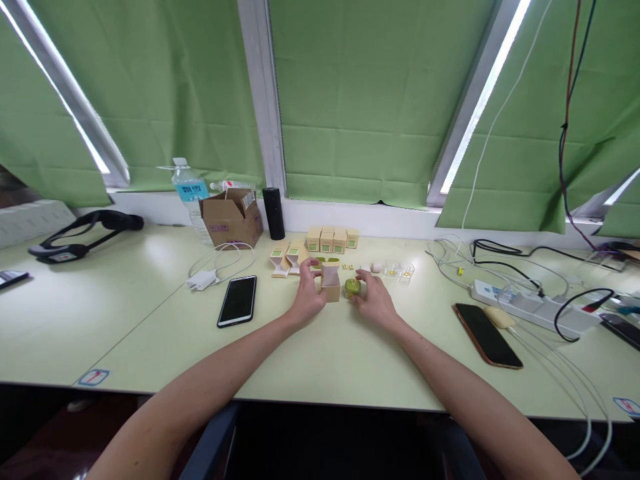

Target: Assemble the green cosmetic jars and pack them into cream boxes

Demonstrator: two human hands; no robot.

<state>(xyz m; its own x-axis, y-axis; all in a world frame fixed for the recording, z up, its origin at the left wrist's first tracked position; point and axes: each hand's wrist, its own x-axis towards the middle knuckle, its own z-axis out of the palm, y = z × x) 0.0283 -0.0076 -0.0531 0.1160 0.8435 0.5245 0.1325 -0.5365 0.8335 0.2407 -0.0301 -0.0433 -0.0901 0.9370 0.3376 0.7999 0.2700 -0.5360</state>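
My left hand [309, 298] is closed on the side of a small brown cardboard box [331, 292], which stands upright with its top flap raised. In my right hand [374, 299] the fingers grip a small round green jar [353, 287], just right of the box. Behind the box lie flat green pieces [333, 261], partly hidden by it and by my left fingers. Two open small boxes [280, 260] stand to the left. Beyond my right hand are small clear glass cups [392, 269] and a pale pink piece [376, 267].
Several closed small boxes [327, 239] stand in a row at the back. A phone [237, 301] lies left, another phone [487, 335] right beside a power strip [535, 305] with cables. A large carton [233, 218], water bottle [192, 193] and black cylinder [273, 213] stand at the back left.
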